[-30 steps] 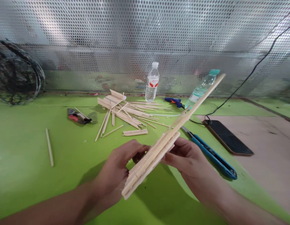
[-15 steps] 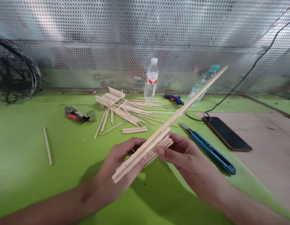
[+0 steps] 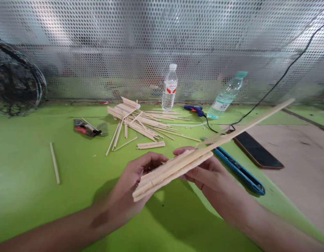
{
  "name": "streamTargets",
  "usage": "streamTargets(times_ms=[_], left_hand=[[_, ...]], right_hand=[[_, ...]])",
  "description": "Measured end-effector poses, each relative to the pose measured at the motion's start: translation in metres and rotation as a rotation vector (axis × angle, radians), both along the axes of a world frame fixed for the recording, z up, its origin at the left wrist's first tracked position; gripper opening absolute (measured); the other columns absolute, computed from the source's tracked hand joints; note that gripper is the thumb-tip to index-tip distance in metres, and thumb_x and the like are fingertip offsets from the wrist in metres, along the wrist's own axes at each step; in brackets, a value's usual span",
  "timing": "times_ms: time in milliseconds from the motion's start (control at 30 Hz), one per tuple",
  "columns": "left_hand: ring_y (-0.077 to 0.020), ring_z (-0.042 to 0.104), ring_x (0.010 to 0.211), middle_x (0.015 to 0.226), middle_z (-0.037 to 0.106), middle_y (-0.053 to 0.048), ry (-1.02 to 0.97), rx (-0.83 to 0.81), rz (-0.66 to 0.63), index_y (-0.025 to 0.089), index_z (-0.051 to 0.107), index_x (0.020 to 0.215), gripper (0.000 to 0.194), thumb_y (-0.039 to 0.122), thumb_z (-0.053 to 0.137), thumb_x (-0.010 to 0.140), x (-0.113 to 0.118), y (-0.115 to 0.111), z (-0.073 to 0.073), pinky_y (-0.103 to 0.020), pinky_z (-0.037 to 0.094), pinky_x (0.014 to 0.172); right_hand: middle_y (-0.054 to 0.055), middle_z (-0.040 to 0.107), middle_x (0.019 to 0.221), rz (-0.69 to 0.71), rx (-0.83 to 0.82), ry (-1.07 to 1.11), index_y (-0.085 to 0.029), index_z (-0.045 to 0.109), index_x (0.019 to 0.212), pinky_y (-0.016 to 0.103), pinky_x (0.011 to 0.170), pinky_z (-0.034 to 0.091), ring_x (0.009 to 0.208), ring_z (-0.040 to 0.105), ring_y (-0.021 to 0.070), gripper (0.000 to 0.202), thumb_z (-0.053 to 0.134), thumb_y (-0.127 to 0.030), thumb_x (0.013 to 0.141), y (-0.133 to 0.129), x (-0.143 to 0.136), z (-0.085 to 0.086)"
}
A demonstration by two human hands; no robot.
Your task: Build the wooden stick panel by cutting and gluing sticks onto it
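A flat piece made of wooden sticks (image 3: pixel 172 167) is held up above the green table, with one longer stick jutting out to the upper right. My left hand (image 3: pixel 135 178) grips its left part, the fingers partly hidden behind the sticks. At the right end, my right hand (image 3: pixel 209 175) pinches the piece between thumb and fingers. Beyond the hands lie a spread pile of thin sticks (image 3: pixel 143 126) and a small bundle of short sticks (image 3: pixel 150 145).
A blue cutter (image 3: pixel 239 169) and a phone (image 3: pixel 257 150) lie at the right. Farther back are a glue gun (image 3: pixel 194 110), an upright bottle (image 3: pixel 169 89) and a tilted bottle (image 3: pixel 226 96). Pliers (image 3: pixel 85 128) and a single stick (image 3: pixel 54 162) lie at left.
The stick piece has turned in my hands; its long stick now points lower and farther right, uncovering the tilted bottle. Both hands still hold it.
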State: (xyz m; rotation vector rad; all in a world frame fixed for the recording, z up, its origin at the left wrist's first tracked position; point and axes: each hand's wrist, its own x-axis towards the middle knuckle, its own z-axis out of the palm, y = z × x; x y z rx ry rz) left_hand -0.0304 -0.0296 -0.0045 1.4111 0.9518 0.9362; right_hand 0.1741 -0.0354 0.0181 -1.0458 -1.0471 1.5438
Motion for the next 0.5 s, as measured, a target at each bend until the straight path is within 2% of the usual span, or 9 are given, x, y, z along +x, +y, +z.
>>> streamTargets(times_ms=[100, 200, 267, 333, 500], left_hand=[[-0.0190, 0.069, 0.085, 0.095, 0.075, -0.004, 0.023, -0.132, -0.004, 0.024, 0.074, 0.103, 0.015, 0.027, 0.072, 0.089, 0.002, -0.001, 0.010, -0.031, 0.061, 0.067], [-0.0222, 0.070, 0.091, 0.093, 0.074, -0.005, 0.050, -0.173, 0.037, 0.027, 0.075, 0.100, 0.011, 0.028, 0.072, 0.090, 0.004, 0.002, 0.013, -0.037, 0.065, 0.073], [-0.0225, 0.071, 0.095, 0.093, 0.074, -0.004, 0.060, -0.168, 0.056, 0.027, 0.075, 0.095, 0.006, 0.027, 0.070, 0.091, 0.003, 0.006, 0.009, -0.038, 0.065, 0.078], [-0.0211, 0.070, 0.090, 0.092, 0.073, -0.004, 0.080, -0.202, 0.068, 0.025, 0.074, 0.088, 0.008, 0.029, 0.069, 0.093, 0.002, 0.009, 0.002, -0.038, 0.065, 0.077], [-0.0197, 0.069, 0.083, 0.097, 0.073, -0.007, 0.115, -0.370, 0.076, 0.022, 0.070, 0.094, 0.019, 0.039, 0.076, 0.089, -0.003, 0.009, -0.007, -0.039, 0.063, 0.075]], right_hand=[[0.002, 0.077, 0.103, -0.077, -0.053, -0.022, -0.029, 0.075, 0.111, 0.037, 0.087, 0.053, 0.096, 0.068, 0.0226, 0.043, 0.090, -0.041, 0.072, 0.000, 0.002, 0.001], [0.003, 0.075, 0.116, -0.102, -0.039, 0.028, -0.031, 0.072, 0.116, 0.041, 0.092, 0.053, 0.106, 0.067, 0.0255, 0.047, 0.090, -0.037, 0.073, 0.003, 0.004, 0.003], [0.003, 0.072, 0.124, -0.131, -0.024, 0.065, -0.032, 0.070, 0.117, 0.042, 0.095, 0.053, 0.113, 0.065, 0.0266, 0.046, 0.088, -0.035, 0.075, 0.004, 0.005, 0.005], [0.003, 0.071, 0.124, -0.174, -0.017, 0.106, -0.031, 0.070, 0.116, 0.040, 0.098, 0.054, 0.115, 0.065, 0.0256, 0.042, 0.085, -0.034, 0.077, 0.007, 0.007, 0.009], [0.003, 0.071, 0.117, -0.310, -0.042, 0.211, -0.028, 0.073, 0.108, 0.031, 0.091, 0.060, 0.102, 0.068, 0.0200, 0.024, 0.074, -0.032, 0.085, 0.024, 0.029, 0.021]])
